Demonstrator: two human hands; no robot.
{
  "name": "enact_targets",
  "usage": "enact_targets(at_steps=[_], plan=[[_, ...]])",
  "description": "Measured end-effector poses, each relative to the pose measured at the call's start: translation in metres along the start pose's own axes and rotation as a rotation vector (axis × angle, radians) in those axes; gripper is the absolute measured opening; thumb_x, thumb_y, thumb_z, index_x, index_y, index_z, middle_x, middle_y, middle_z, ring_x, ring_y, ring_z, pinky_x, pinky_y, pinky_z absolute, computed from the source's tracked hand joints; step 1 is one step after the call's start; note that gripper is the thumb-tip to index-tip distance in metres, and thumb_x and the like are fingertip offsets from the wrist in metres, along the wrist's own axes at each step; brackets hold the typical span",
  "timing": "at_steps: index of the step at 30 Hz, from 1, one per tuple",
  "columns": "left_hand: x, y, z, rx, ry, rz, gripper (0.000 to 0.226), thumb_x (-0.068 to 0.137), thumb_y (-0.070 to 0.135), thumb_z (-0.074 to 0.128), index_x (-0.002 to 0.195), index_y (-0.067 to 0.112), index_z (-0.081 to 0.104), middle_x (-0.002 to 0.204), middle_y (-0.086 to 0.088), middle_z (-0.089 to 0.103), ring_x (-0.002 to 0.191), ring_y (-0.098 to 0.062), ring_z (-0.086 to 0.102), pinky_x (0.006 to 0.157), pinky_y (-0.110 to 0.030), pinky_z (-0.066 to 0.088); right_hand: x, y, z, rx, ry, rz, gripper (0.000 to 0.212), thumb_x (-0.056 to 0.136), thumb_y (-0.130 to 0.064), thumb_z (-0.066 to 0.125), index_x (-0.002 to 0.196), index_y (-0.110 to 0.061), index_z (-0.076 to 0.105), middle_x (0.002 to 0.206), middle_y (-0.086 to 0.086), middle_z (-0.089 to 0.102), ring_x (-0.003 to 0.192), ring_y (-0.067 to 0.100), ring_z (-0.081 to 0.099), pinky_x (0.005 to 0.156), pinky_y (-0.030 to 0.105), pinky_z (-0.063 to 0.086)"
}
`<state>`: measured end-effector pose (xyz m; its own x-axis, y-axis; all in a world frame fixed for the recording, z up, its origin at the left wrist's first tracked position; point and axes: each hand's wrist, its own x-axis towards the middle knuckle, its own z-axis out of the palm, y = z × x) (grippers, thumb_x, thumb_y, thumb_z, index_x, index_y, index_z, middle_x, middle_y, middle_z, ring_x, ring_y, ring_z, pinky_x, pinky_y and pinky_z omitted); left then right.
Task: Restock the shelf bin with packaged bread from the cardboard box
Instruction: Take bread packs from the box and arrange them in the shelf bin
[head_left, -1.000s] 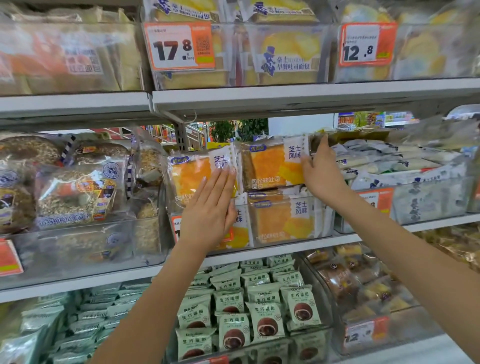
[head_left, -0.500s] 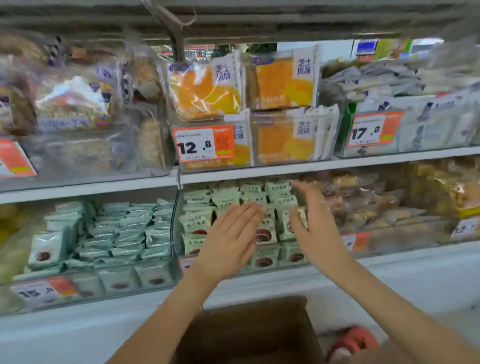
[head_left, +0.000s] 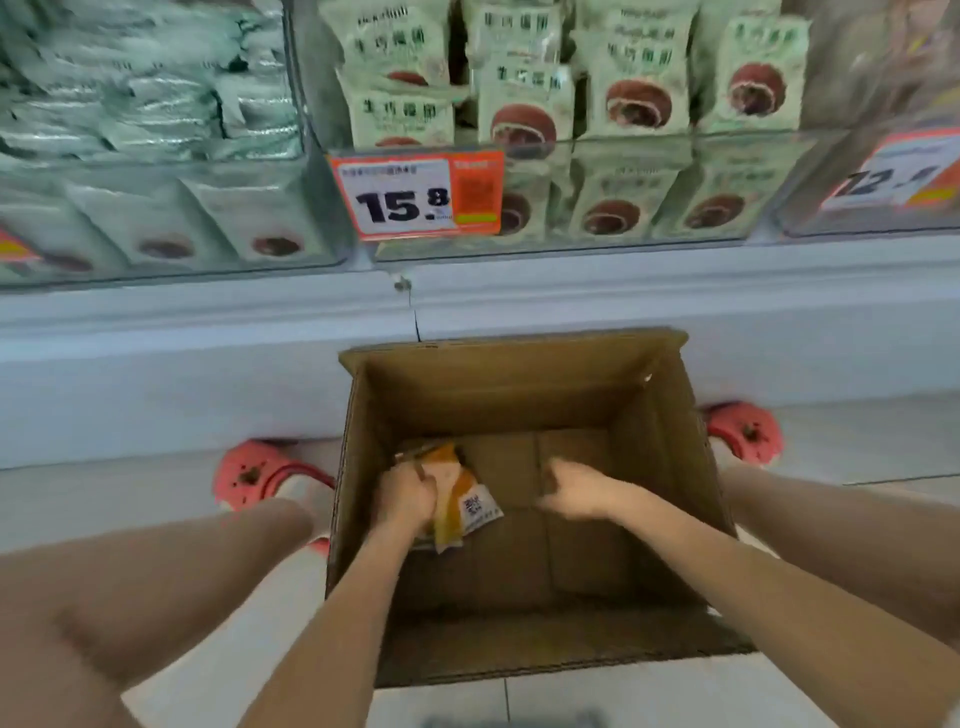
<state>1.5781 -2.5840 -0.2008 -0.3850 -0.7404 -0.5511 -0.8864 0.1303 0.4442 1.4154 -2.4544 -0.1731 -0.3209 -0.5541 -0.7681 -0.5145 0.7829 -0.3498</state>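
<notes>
I'm down at the box (head_left: 519, 395) now, no longer up at the shelf where both my hands were flat against the orange bread packs a second ago. My view has dropped past the shelf front with its green bun packs (head_left: 524, 104) and the 15.8 price tag (head_left: 415, 195) to the floor, and both arms reach inside the cardboard.

My left hand (head_left: 405, 496) is curled round a bread pack (head_left: 460, 493), orange and white with a code square on its lower end. It sits near the box's left wall, about midway down, and I can't tell whether it's lifted yet or lying on the bottom. My right hand (head_left: 571, 493) is beside it toward the middle, fingers loosely bent, holding nothing; it's blurred, so I'd say it's on its way to help or to find another pack.

Here's what this means: the last packs are settled up top and I'm fetching more. The bottom of the box looks almost bare around this pack, so I judge the restock is close to its end. The target bin is above my view now. Next I'd lift this pack clear of the box walls and carry it back up. My pink shoes (head_left: 260, 475) flank the box on the floor (head_left: 831, 452).
</notes>
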Motion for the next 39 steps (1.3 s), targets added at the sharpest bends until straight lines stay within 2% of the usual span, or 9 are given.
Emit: enact_targets(at_steps=[4, 10, 14, 18, 23, 25, 29, 36, 39], plan=[[0.023, -0.028, 0.032, -0.247, -0.104, -0.316, 0.04, 0.1, 0.026, 0.043, 0.137, 0.012, 0.047, 0.124, -0.016, 0.059, 0.11, -0.032, 0.058, 0.08, -0.031, 0.047, 0.042, -0.009, 0.031, -0.007, -0.151, 0.116, 0.057, 0.098, -0.022, 0.048, 0.148, -0.007, 0.025, 0.15, 0.012, 0.034, 0.133, 0.026, 0.04, 0.102, 0.03, 0.037], [0.042, -0.041, 0.07, -0.578, -0.232, -0.477, 0.03, 0.095, 0.03, 0.045, 0.123, 0.023, 0.054, 0.122, -0.005, 0.06, 0.108, -0.028, 0.058, 0.096, -0.043, 0.049, 0.079, -0.034, 0.055, 0.304, -0.149, 0.126, 0.051, 0.095, -0.026, 0.054, 0.14, -0.008, 0.038, 0.142, 0.011, 0.044, 0.128, 0.026, 0.045, 0.101, 0.031, 0.038], [0.032, -0.027, 0.064, -0.747, -0.323, -0.556, 0.018, 0.098, 0.021, 0.05, 0.116, 0.02, 0.05, 0.102, -0.004, 0.059, 0.097, -0.022, 0.058, 0.09, -0.034, 0.05, 0.088, -0.037, 0.068, 0.412, -0.126, 0.125, 0.042, 0.092, -0.021, 0.058, 0.13, -0.006, 0.05, 0.134, 0.014, 0.053, 0.121, 0.027, 0.052, 0.098, 0.035, 0.043], [0.028, -0.023, 0.06, -0.728, -0.358, -0.522, 0.012, 0.097, 0.024, 0.053, 0.108, 0.023, 0.048, 0.089, 0.003, 0.054, 0.082, -0.013, 0.052, 0.08, -0.029, 0.048, 0.084, -0.031, 0.072, 0.473, -0.217, 0.109, 0.044, 0.091, -0.036, 0.058, 0.13, -0.017, 0.051, 0.133, 0.005, 0.054, 0.121, 0.023, 0.052, 0.096, 0.03, 0.042], [0.02, -0.02, 0.06, -0.651, -0.321, -0.485, 0.019, 0.095, 0.023, 0.056, 0.11, 0.016, 0.048, 0.116, -0.008, 0.055, 0.107, -0.025, 0.055, 0.093, -0.04, 0.049, 0.063, -0.023, 0.078, 0.482, -0.207, 0.119, 0.057, 0.086, -0.054, 0.057, 0.128, -0.017, 0.048, 0.129, 0.002, 0.054, 0.114, 0.019, 0.051, 0.092, 0.03, 0.042], [0.015, -0.017, 0.059, -0.642, -0.307, -0.464, 0.005, 0.096, 0.014, 0.052, 0.1, 0.015, 0.049, 0.121, -0.012, 0.056, 0.109, -0.028, 0.056, 0.089, -0.039, 0.052, 0.051, -0.021, 0.079, 0.564, -0.21, 0.137, 0.06, 0.087, -0.053, 0.056, 0.133, -0.015, 0.045, 0.133, 0.003, 0.052, 0.119, 0.021, 0.05, 0.093, 0.027, 0.039], [-0.004, -0.006, 0.053, -0.708, -0.259, -0.454, 0.019, 0.096, -0.004, 0.041, 0.085, 0.011, 0.048, 0.116, -0.016, 0.06, 0.101, -0.027, 0.061, 0.076, -0.032, 0.052, 0.026, -0.014, 0.077, 0.613, -0.171, 0.149, 0.055, 0.091, -0.045, 0.055, 0.136, -0.015, 0.046, 0.136, 0.004, 0.05, 0.121, 0.019, 0.047, 0.089, 0.027, 0.036], [-0.029, 0.001, 0.048, -0.627, -0.404, -0.393, 0.028, 0.096, 0.006, 0.047, 0.124, 0.008, 0.048, 0.125, -0.014, 0.058, 0.112, -0.026, 0.058, 0.094, -0.036, 0.047, -0.005, -0.012, 0.075, 0.526, -0.122, 0.073, 0.041, 0.095, -0.031, 0.054, 0.131, -0.011, 0.051, 0.133, 0.007, 0.054, 0.102, 0.018, 0.052, 0.08, 0.022, 0.042], [-0.026, -0.002, 0.052, -0.592, -0.415, -0.363, 0.035, 0.096, 0.018, 0.052, 0.13, 0.009, 0.047, 0.129, -0.012, 0.054, 0.118, -0.026, 0.053, 0.097, -0.036, 0.046, -0.011, -0.02, 0.073, 0.576, -0.135, 0.02, 0.055, 0.095, -0.03, 0.054, 0.144, -0.017, 0.032, 0.14, 0.005, 0.046, 0.124, 0.022, 0.048, 0.094, 0.025, 0.039]])
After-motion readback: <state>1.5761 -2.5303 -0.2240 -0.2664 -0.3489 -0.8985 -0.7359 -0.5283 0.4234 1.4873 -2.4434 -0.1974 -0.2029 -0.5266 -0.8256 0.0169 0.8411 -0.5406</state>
